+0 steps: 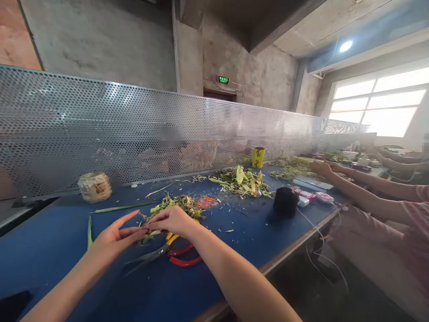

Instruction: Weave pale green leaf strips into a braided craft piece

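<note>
Meeting beside red-handled metal scissors, bare left hand likely steadies right hand; can't tell if fingers grip anything.

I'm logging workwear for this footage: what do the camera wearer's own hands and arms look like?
The left hand and right hand are ungloved, with slim fingers; I can make out no rings. The left forearm and right forearm taper towards the wrists and are bare as far as they show: no sleeve, watch, bracelet or marking is visible.
</note>
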A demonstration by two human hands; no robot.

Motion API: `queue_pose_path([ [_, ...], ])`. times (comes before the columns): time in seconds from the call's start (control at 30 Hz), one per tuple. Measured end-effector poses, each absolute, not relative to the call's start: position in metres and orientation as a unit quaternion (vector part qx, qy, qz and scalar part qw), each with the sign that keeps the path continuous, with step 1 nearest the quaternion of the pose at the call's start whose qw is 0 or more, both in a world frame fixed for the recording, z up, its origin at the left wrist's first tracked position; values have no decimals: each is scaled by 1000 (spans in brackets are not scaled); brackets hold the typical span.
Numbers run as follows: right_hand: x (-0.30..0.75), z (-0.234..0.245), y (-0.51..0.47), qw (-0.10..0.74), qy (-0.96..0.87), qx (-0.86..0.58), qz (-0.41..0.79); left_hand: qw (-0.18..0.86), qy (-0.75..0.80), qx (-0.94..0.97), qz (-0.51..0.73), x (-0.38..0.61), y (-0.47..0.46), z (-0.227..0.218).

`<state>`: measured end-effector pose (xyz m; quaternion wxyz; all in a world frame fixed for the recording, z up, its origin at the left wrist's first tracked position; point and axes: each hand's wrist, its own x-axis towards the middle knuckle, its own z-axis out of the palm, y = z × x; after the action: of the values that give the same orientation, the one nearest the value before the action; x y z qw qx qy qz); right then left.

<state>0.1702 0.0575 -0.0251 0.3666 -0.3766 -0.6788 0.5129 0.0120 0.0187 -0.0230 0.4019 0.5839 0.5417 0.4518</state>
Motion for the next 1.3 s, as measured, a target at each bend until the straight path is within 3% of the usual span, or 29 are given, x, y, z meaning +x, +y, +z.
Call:
queue_pose_path([
  [0.47,164,-27,55,428,-605,-361,566,465,541,472,518,19,13,-16],
  [0.7,165,-26,53,426,-596,-357,579,429,547,508,510,19,8,-12],
  [1.3,164,-31,60,414,-686,-379,463,372,555,530,521,20,12,-20],
])
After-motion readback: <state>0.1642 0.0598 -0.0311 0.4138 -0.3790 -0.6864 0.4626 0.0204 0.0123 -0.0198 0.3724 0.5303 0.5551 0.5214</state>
